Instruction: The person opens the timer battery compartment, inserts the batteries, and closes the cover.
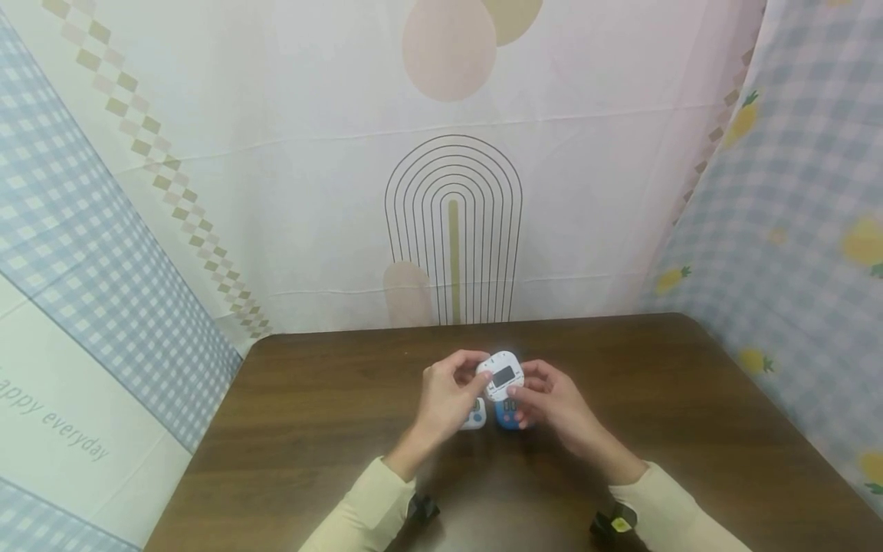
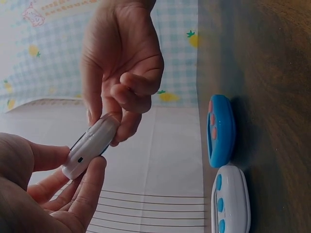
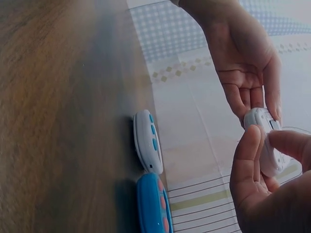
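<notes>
Both hands hold a small white timer point(image 1: 501, 376) with a dark screen above the brown table point(image 1: 310, 429). My left hand point(image 1: 450, 395) pinches its left edge between thumb and fingers. My right hand point(image 1: 545, 399) grips its right side, thumb on the front. The left wrist view shows the white timer point(image 2: 91, 145) edge-on between the fingers of both hands. In the right wrist view the white timer point(image 3: 266, 141) sits between my thumb and the other hand. Under the hands on the table lie a white timer with blue buttons point(image 1: 474, 415) and a blue timer with pink buttons point(image 1: 507, 416).
The two timers on the table lie side by side, the blue timer point(image 2: 221, 130) and the white one point(image 2: 230, 203) touching or nearly so. Patterned cloth point(image 1: 448, 192) hangs behind and at both sides of the table. Black wrist mounts point(image 1: 421, 507) show at my sleeves.
</notes>
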